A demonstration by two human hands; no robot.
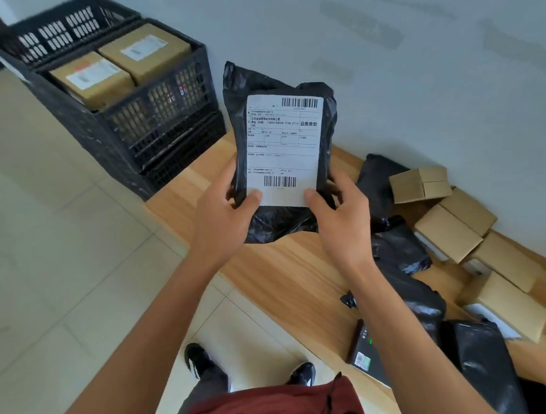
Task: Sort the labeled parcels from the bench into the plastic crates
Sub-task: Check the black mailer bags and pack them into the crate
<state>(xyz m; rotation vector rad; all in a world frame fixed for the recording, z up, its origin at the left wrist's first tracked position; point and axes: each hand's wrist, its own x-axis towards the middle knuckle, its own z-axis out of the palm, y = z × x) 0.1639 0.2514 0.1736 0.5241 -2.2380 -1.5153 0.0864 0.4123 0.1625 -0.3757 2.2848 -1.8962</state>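
The wooden bench is seen running from centre frame down to the lower right, tight against the pale wall along its upper-right side; its near edge is left open toward the tiled floor, which fills the left of the frame and offers the widest room for carrying; at the upper left, black plastic crates are stacked at the bench's far end, and the top one is already loaded with two brown labelled boxes, so part of the sorting can be judged done; another crate is glimpsed behind it, its contents not shown; much is left, for along the right of the frame a row of cardboard boxes is lined against the wall, and black poly bags are heaped beside them toward the lower right corner; a dark device with a green light is lying at the bench's near edge, lower centre-right, and should be kept clear of; at centre frame the black parcel is held up above the bench, label toward the camera, apparently for reading; it is grasped at its lower corners, the left hand curled round the lower left edge with thumb on the label, the right hand gripping the lower right likewise.
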